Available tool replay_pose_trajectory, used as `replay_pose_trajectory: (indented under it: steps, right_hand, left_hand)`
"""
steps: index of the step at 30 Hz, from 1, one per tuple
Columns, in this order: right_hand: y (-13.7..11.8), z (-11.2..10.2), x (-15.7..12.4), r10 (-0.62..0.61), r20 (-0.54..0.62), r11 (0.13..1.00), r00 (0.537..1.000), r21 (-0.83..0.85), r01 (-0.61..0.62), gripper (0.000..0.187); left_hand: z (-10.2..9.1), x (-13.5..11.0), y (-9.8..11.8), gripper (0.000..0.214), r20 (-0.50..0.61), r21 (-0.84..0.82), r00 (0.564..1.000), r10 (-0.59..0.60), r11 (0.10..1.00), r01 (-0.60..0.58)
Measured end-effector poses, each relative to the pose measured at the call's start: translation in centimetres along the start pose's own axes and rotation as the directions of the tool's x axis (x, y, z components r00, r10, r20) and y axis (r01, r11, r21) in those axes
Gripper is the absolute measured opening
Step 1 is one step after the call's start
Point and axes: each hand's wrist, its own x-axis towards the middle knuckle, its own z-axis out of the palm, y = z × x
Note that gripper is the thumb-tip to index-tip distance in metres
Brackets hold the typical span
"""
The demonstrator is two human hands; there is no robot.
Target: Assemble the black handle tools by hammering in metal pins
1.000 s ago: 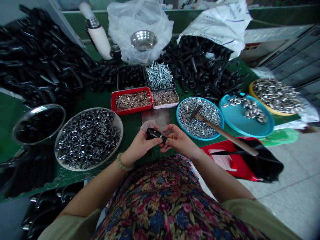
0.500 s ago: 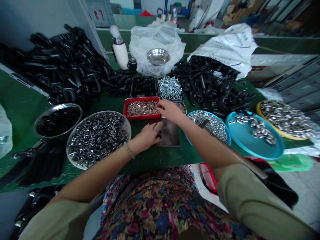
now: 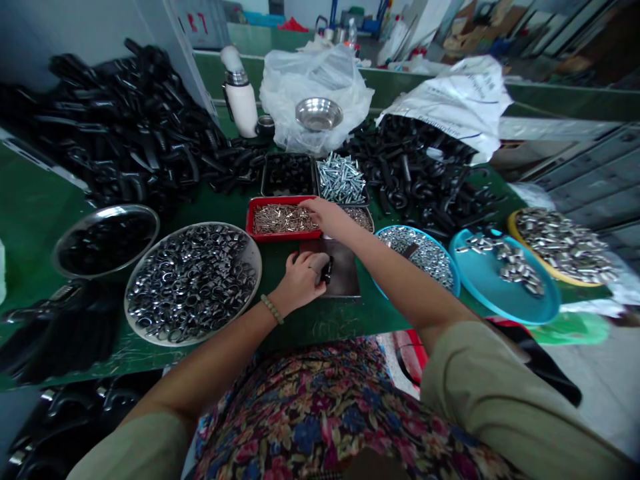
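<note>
My left hand is closed on a small black part, pressing it onto a dark metal plate at the table's front. My right hand reaches forward over the right end of a red tray filled with small metal pins; its fingertips curl down into the pins, and whether they hold one is hidden. A pale tray of similar small pieces sits just right of that hand.
A round metal dish of steel rings and a bowl lie left. Blue dishes of nuts and sleeves and a yellow one lie right. Black handles are heaped behind, with bolts, a flask and bags.
Both hands left my lap, where they held the black part together. My left hand set the part on the metal plate; my right hand reached out to the red tray.
</note>
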Motion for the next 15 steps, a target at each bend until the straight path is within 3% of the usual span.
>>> replay_pose_trajectory:
  steps: [3, 7, 12, 15]
  right_hand:
    - [0.1, 0.1, -5.0, 0.11, -0.087, 0.941, 0.99, 0.329, -0.075, 0.028]
    - [-0.1, 1.3, -10.2, 0.301, 0.02, 0.837, 0.953, 0.474, -0.274, 0.015]
    - [-0.6, 2.3, -11.0, 0.342, 0.057, 0.915, 0.938, 0.205, -0.346, 0.015]
    - [-1.5, 2.4, -10.6, 0.269, 0.067, 0.962, 0.961, -0.058, -0.265, 0.018]
  left_hand:
    - [0.4, 0.5, 0.1, 0.057, -0.012, -0.047, 0.997, -0.071, 0.996, 0.07]
    - [0.6, 0.6, 0.1, 0.056, -0.02, -0.051, 0.996, -0.09, 0.995, 0.089]
    - [0.6, 0.6, 0.1, 0.055, -0.017, -0.042, 0.995, -0.094, 0.995, 0.093]
    - [0.6, 0.6, 0.2, 0.057, -0.018, -0.033, 0.996, -0.09, 0.995, 0.09]
